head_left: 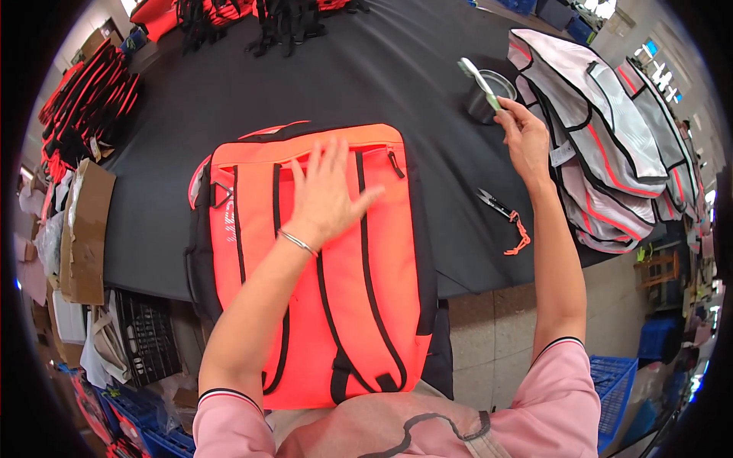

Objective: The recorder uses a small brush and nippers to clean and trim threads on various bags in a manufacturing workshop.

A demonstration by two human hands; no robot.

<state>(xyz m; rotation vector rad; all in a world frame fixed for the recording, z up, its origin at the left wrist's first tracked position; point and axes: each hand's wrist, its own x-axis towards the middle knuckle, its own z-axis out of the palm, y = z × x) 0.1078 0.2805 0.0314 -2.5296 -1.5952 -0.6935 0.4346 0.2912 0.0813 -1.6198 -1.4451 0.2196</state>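
A bright orange-red backpack (393,275) with black trim lies in front of me, straps up, its lower end over the table's near edge. My left hand (327,187) rests on its upper part, palm down with the fingers spread. Off to the right, my right hand (525,139) grips a toothbrush (482,82) by its pale green handle end. The bristle head points up and left, over the rim of a grey metal cup (481,107). What the cup holds is hidden. Below the cup lies a pair of small thread snips (496,204) with an orange cord.
White-and-grey bag pieces with black edging (611,145) are piled at the right table edge. Folded red-black pieces (88,99) stack at the far left, above a cardboard box (88,233). Black straps (286,27) lie at the back. A blue crate (613,389) stands low right.
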